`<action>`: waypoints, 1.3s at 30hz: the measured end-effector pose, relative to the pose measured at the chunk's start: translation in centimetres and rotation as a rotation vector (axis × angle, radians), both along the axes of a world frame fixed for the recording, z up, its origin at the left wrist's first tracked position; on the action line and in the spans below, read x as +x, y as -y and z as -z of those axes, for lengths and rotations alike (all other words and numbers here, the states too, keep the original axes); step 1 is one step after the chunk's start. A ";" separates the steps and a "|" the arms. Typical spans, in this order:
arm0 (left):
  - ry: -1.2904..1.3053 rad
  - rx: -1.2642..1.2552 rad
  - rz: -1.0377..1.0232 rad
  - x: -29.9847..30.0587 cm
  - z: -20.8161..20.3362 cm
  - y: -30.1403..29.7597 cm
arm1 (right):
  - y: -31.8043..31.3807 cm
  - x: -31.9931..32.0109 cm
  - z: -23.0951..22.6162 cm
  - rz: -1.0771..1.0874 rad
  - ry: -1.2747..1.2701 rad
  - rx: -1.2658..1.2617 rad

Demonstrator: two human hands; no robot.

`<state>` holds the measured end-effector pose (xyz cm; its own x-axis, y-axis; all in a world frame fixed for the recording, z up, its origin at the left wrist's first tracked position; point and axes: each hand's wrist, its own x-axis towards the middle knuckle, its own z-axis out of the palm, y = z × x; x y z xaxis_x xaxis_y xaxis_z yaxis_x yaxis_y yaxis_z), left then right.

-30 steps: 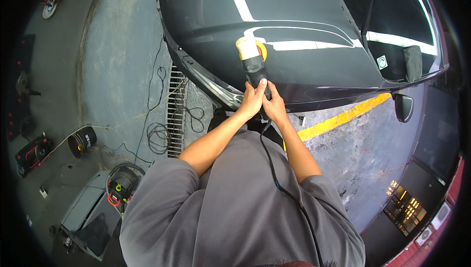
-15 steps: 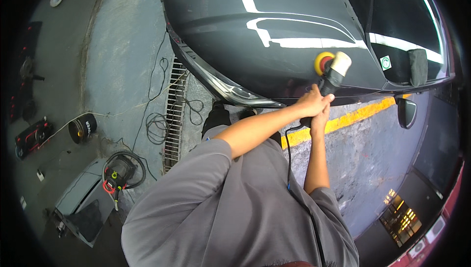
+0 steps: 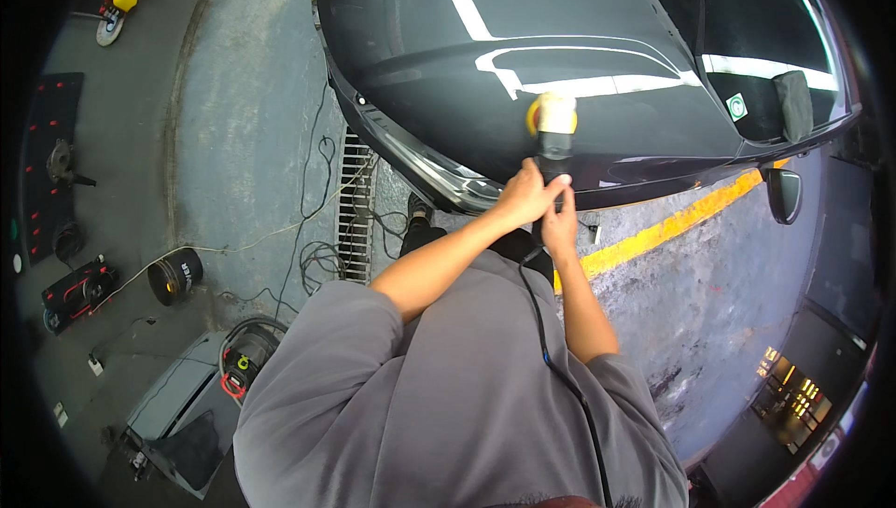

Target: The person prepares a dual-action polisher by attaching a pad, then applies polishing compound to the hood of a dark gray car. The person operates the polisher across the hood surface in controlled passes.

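Even, moderately bright light; sharp focus throughout. White strip glare streaks the glossy black car bonnet (image 3: 560, 32). Fisheye bending and dark vignetting mark the rim.

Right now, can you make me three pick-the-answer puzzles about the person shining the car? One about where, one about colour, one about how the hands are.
1. Where does the yellow round pad of the black corded polisher rest?
A. glossy black car bonnet
B. grey concrete floor
C. black bucket

2. What colour is the painted floor line?
A. blue
B. yellow
C. white

3. How is the polisher held?
A. left hand only
B. right hand only
C. both hands

Answers: 1 A, the pad sits on the bonnet. 2 B, the stripe is yellow. 3 C, both hands wrap the handle.
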<state>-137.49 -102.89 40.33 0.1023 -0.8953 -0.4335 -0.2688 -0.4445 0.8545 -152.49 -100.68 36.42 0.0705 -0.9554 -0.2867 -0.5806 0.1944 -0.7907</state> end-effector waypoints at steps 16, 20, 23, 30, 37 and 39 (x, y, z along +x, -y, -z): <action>-0.133 -0.046 -0.172 6.0 5.6 -6.5 | -3.5 6.7 0.2 -0.139 -0.239 0.136; -0.061 -0.085 -0.007 -0.9 2.2 -3.0 | -3.2 -0.2 0.2 0.096 -0.127 0.079; -0.044 -0.041 0.167 -5.7 -0.4 0.9 | -2.0 -5.0 0.0 0.260 -0.076 -0.001; 0.021 -0.044 0.321 -10.4 -2.6 5.0 | 0.3 -8.3 -1.5 0.420 -0.006 -0.030; -0.033 -0.014 0.203 -2.4 1.5 -1.7 | -4.5 -1.6 1.1 0.236 -0.068 0.058; -0.059 -0.005 0.110 0.4 2.5 -4.1 | -5.5 0.7 1.9 0.153 -0.085 0.074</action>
<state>-137.06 -98.78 37.78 -0.0222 -0.9018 -0.4317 -0.2650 -0.4110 0.8723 -151.81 -95.14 34.54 -0.1018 -0.9290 -0.3557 -0.6034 0.3419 -0.7204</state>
